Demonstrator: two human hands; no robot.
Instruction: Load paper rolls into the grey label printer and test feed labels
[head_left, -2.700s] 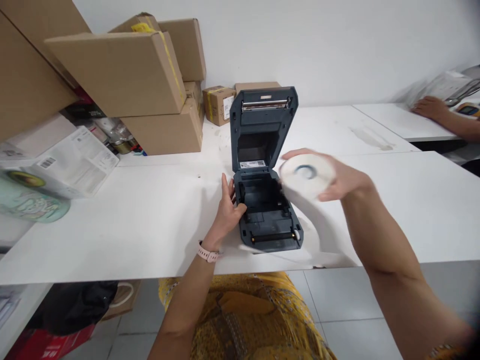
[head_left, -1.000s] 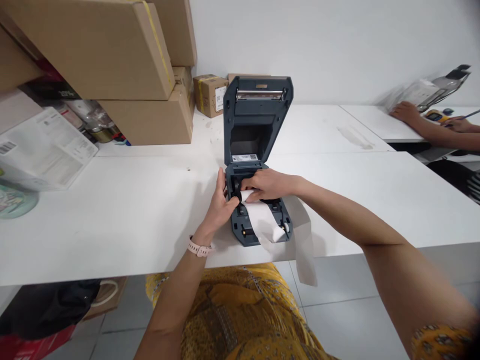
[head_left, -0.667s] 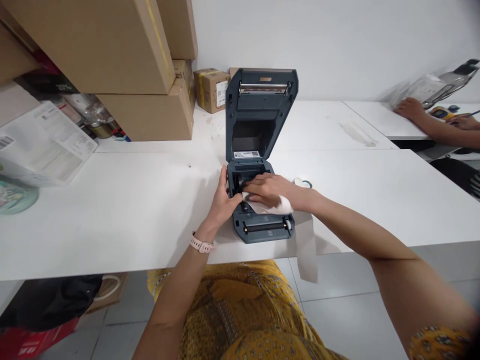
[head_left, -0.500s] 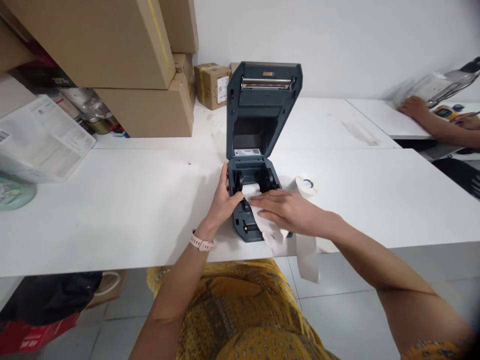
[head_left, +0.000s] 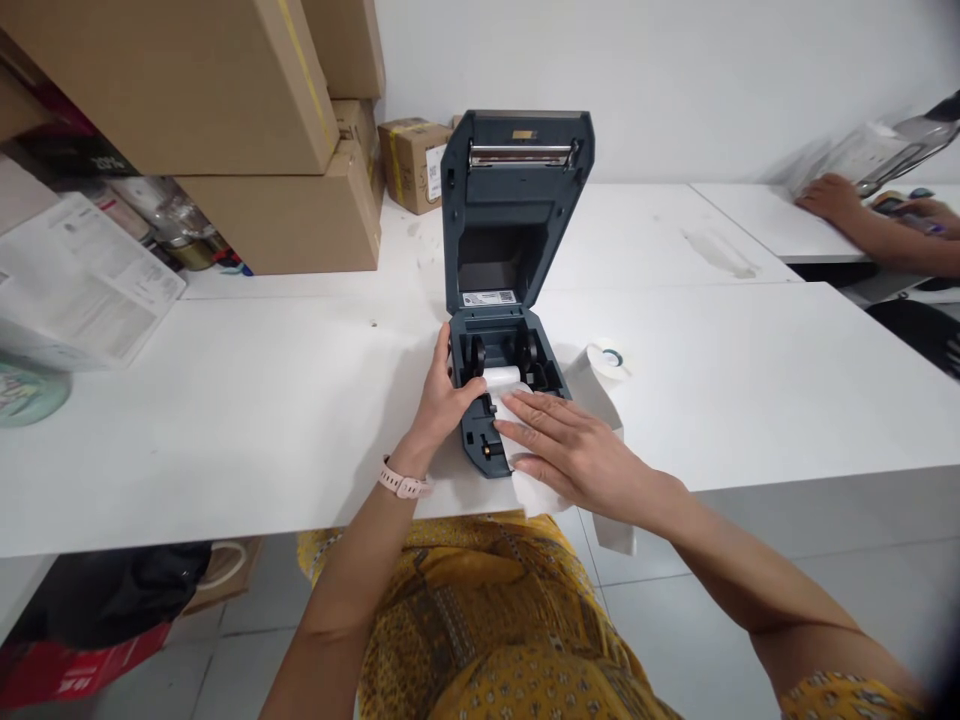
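A dark blue-grey label printer (head_left: 466, 436) stands on the white table with its lid (head_left: 517, 215) tipped up and back. My left hand (head_left: 442, 400) grips the printer's left side, fingers along the outside and thumb over the rim by the paper. Inside, a white paper roll (head_left: 501, 377) lies near two black roll holders (head_left: 478, 356). From it a paper strip (head_left: 513, 432) runs toward me and over the printer's front. My right hand (head_left: 574, 445) lies on this strip with fingers stretched out, covering part of it and the printer's right front.
A second white roll (head_left: 604, 362) sits right of the printer, its loose paper (head_left: 616, 535) hanging past the table edge. Cardboard boxes (head_left: 285, 220) and a white package (head_left: 82, 280) stand on the left. At far right, another person's hand (head_left: 831, 198) rests on the table.
My right hand has shifted slightly toward me, its fingers more spread, and more of the roll inside the printer shows. My left hand keeps its hold. The whole view has shifted slightly.
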